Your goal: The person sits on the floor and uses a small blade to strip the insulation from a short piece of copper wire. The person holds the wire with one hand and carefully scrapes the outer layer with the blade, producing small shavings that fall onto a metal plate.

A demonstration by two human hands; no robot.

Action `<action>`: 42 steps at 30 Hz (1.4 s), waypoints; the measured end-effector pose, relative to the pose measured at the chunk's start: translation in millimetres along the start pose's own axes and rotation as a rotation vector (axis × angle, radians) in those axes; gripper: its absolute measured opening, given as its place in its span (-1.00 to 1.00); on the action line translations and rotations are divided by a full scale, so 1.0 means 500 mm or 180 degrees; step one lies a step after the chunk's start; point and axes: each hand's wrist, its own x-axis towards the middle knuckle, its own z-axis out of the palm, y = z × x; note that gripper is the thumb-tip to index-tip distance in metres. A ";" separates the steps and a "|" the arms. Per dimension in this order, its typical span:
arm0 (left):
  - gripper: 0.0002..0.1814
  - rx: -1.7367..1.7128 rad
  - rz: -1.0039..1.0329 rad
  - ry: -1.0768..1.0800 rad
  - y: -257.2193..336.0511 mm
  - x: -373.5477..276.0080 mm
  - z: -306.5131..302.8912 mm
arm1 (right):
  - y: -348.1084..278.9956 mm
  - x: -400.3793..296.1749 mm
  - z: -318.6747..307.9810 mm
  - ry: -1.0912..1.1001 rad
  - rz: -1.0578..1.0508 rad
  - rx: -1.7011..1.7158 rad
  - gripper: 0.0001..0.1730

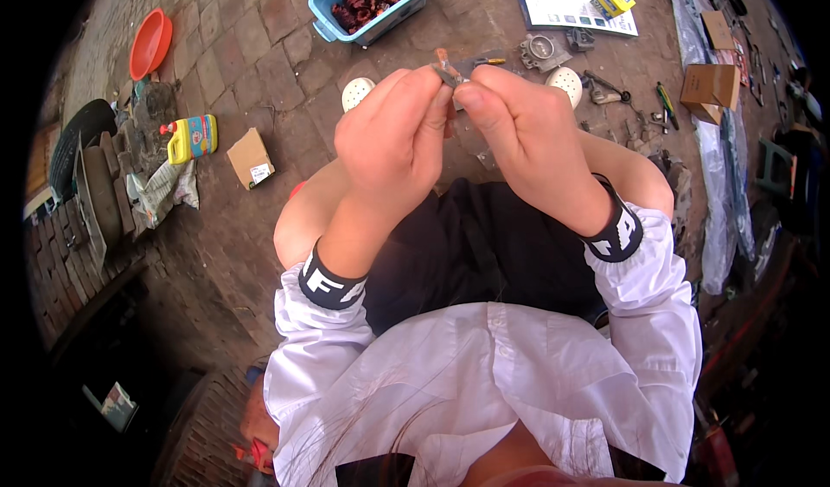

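My left hand point(395, 130) and my right hand point(528, 137) meet above my knees, thumbs and fingertips close together. Between them is a small grey metal piece point(445, 75), pinched by my left thumb and finger; my right fingertips are at its other side. What exactly my right fingers grip is too small to tell. Just beyond the fingertips shows an orange-brown piece point(443, 55), partly hidden by the hands. A thin tool with a yellow end point(489, 61) lies on the brick floor behind my right hand.
A blue plastic basin point(373, 30) holds dark red coils and a jar. Metal castings point(541, 49) lie near my right shoe, beside a white flat box point(557, 1). Rightward are a green pen-like tool point(666, 106) and a cardboard box point(710, 87). Leftward stand a yellow jug point(192, 139) and an orange basin point(150, 43).
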 end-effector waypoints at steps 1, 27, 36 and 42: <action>-0.95 0.0030 0.0019 -0.0070 0.000 0.002 -0.003 | 0.002 0.001 -0.002 -0.0008 -0.0017 -0.0040 -0.61; -0.77 -0.1650 -0.0676 -0.0622 0.029 0.003 -0.013 | -0.006 0.021 -0.054 -0.0178 0.0650 0.1263 -0.50; -0.89 -0.1488 -0.0803 -0.0442 0.032 0.000 -0.013 | -0.010 0.005 -0.036 -0.0329 -0.0018 0.0799 -0.57; -0.91 -0.1105 -0.0698 -0.0483 0.030 0.000 -0.015 | -0.012 0.002 -0.038 -0.0352 0.0019 0.0318 -0.58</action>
